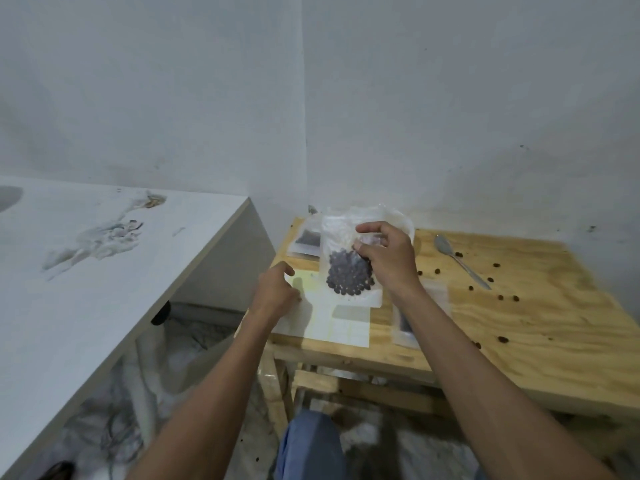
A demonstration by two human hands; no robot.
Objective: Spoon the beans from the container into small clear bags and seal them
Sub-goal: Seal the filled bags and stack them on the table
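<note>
The right hand (pixel 388 258) pinches a small clear bag (pixel 346 258) between thumb and curled fingers, gripping it partway up its right side and holding it upright above the wooden table (pixel 540 327). Dark beans (pixel 349 275) fill the bag's lower half; its upper half is empty and translucent. The left hand (pixel 277 292) is apart from the bag, lower and to the left, with fingers loosely curled and the knuckles resting on a pale sheet of paper (pixel 332 323) that lies flat at the table's near left edge; it holds nothing that can be made out.

Behind the held bag and the right hand stands a clear container (pixel 401 220), mostly hidden, so its contents cannot be told. To the left of it, near the table's far left corner, lies a flat bag with dark contents (pixel 306 240). Another flat bag (pixel 415 317) lies under the right forearm. A metal spoon (pixel 460 261) lies on the table to the right of the container, bowl toward the wall, among scattered loose beans (pixel 498 296). A white counter (pixel 104 258) stands to the left of the table.
</note>
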